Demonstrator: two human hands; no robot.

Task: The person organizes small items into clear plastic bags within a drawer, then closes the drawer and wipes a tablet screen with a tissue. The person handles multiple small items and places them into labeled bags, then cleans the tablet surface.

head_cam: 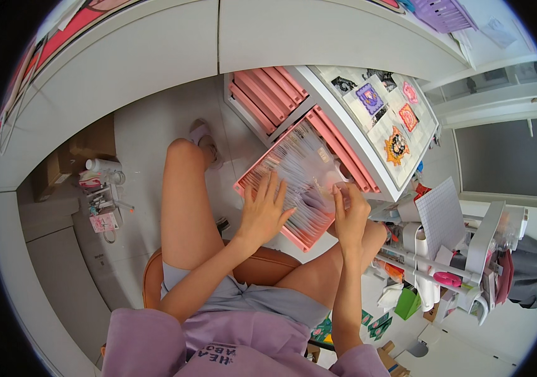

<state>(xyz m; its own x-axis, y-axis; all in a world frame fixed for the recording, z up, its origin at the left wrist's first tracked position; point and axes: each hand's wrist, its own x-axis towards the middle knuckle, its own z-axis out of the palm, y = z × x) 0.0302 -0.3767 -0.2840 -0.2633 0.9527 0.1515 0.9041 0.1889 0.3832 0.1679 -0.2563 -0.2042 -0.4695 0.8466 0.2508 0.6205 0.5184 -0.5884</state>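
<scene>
A pink drawer (307, 246) is pulled out from a white cabinet in front of me and is packed with upright clear plastic sleeves (292, 172). My left hand (261, 209) lies over the sleeves at the drawer's near left part, its fingers spread and palm down. At the drawer's right side, my right hand (351, 207) has thumb and fingertips together at the edge of a clear plastic bag (336, 181). Whether the bag is lifted free of the others, I cannot tell.
Several shut pink drawers (268, 101) fill the cabinet. On its top (391, 146) lie colourful bead-like pieces. A cluttered white cart (471, 278) stands at the right. Bottles and small boxes (103, 221) are on the floor at left, and a white desk edge (155, 61) spans the top.
</scene>
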